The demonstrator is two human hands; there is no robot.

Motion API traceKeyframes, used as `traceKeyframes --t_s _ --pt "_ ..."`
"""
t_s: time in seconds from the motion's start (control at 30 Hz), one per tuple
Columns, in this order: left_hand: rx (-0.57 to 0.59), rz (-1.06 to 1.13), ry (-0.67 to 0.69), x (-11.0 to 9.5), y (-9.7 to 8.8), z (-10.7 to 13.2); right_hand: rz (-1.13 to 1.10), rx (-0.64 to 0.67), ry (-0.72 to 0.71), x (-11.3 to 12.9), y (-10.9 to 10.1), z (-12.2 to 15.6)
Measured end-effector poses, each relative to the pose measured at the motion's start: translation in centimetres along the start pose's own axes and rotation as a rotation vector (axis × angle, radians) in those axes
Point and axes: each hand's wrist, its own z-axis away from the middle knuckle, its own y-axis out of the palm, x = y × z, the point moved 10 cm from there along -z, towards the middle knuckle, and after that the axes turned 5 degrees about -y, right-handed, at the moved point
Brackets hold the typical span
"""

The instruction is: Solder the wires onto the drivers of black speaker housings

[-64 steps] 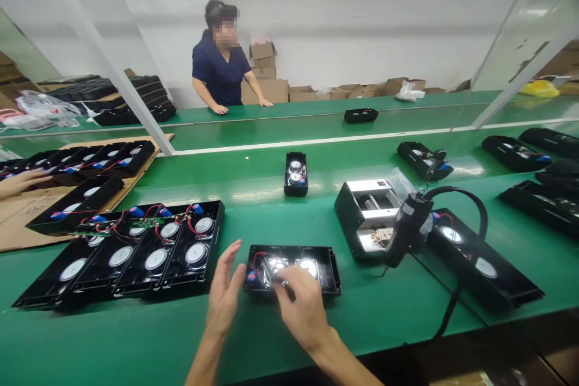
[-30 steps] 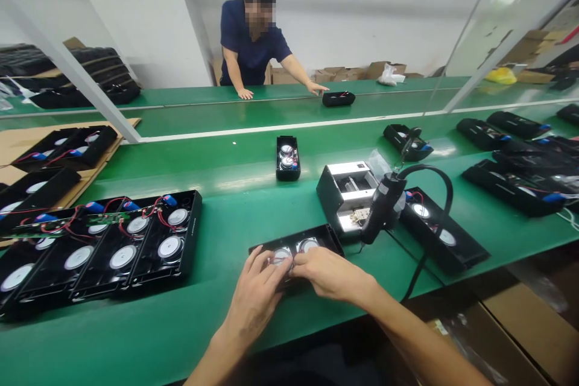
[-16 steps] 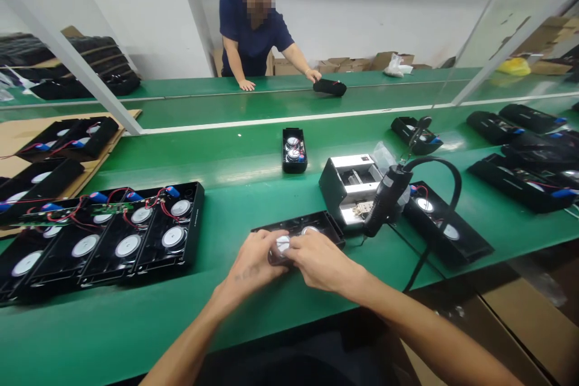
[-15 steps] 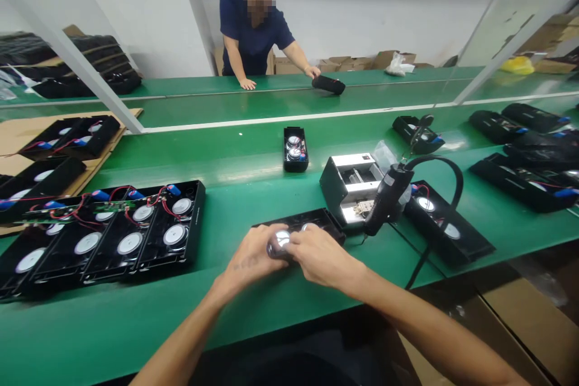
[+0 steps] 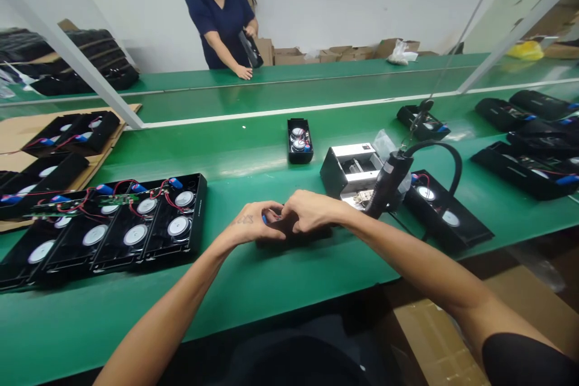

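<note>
Both my hands work close together over a black speaker housing (image 5: 294, 240) lying on the green bench in front of me. My left hand (image 5: 253, 223) curls over its left part, thumb and fingers bent toward each other, and a bit of blue shows beside them. From the right, my right hand (image 5: 312, 211) reaches in with fingers pressed together and tips pointing down. What the fingertips grip is hidden behind the hands. Just right of them, a black electric screwdriver (image 5: 392, 181) leans in front of a black and white screw feeder (image 5: 350, 172).
Joined speaker housings (image 5: 197, 223) with wires and blue batteries lie at left. One small housing (image 5: 300, 154) stands ahead; another (image 5: 456, 223) lies right of the screwdriver. Across the bench, a co-worker (image 5: 221, 18) holds a black housing. Cardboard boxes (image 5: 434, 338) sit below the bench edge.
The round silver-faced speaker driver seen at my fingers is now out of sight. My hands have shifted up slightly over the housing. The co-worker has lifted the black housing and drawn it in.
</note>
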Motion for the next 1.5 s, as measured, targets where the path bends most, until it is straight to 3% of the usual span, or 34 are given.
traceKeyframes --t_s 0.87,1.13,1.27,1.37,1.5 --pt "0.127 0.112 -0.086 0.9 0.1 -1.4 -0.345 0.019 0.201 -2.6 1.0 -1.7" --pt "0.128 0.18 -0.149 1.3 0.1 -1.7 -0.293 0.04 0.196 -2.3 0.9 -2.0" --pt "0.115 0.189 -0.133 1.4 0.0 -1.7 -0.135 -0.004 0.172 -1.8 0.9 -1.6" --pt "0.12 0.19 -0.127 1.3 0.1 -1.7 -0.046 -0.043 0.216 -1.9 1.0 -1.2" --pt "0.137 0.208 -0.147 1.2 0.2 -1.8 -0.12 -0.042 0.296 -2.5 1.2 -1.4"
